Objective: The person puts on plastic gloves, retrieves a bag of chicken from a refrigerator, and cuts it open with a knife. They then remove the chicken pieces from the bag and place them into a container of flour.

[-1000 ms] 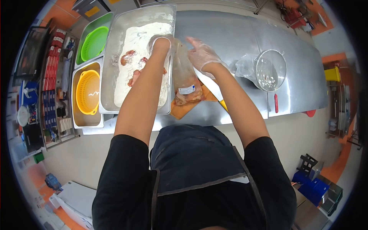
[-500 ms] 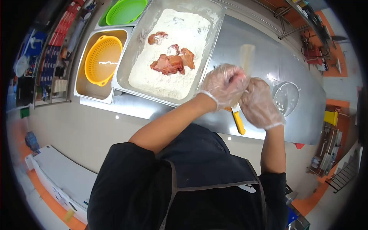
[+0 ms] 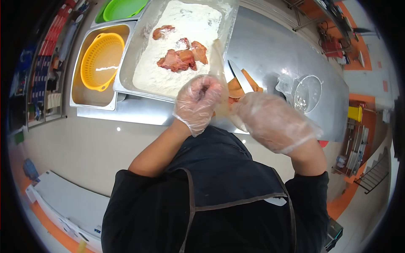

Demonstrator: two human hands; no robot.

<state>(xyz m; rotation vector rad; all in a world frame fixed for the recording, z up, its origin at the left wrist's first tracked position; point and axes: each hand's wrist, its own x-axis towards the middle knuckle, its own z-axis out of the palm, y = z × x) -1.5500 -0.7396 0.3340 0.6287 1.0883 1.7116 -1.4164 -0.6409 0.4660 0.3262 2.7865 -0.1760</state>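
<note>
Both my hands wear clear plastic gloves. My left hand (image 3: 198, 103) is closed around a long, limp, translucent plastic bag (image 3: 217, 61), which stands up beside its thumb near the tray's right edge. My right hand (image 3: 272, 122) is closed on the bag's lower part, its fingertips partly hidden. Beyond the right hand lies a knife, its blade (image 3: 241, 76) resting over a flat orange-brown piece (image 3: 252, 82) I cannot identify; its handle is hidden. To the left, raw meat pieces (image 3: 176, 60) lie on white flour (image 3: 147, 78) in a deep metal tray (image 3: 124, 80).
A yellow colander (image 3: 87, 63) sits in a metal pan (image 3: 76, 92) at the left, with a green basket (image 3: 122, 9) behind it. A clear bowl (image 3: 308, 93) stands on the steel table (image 3: 270, 42) to the right.
Both hands have moved left in view, and they are further apart. The bag has come nearer the tray. The knife blade shows now, while its yellow handle has become hidden.
</note>
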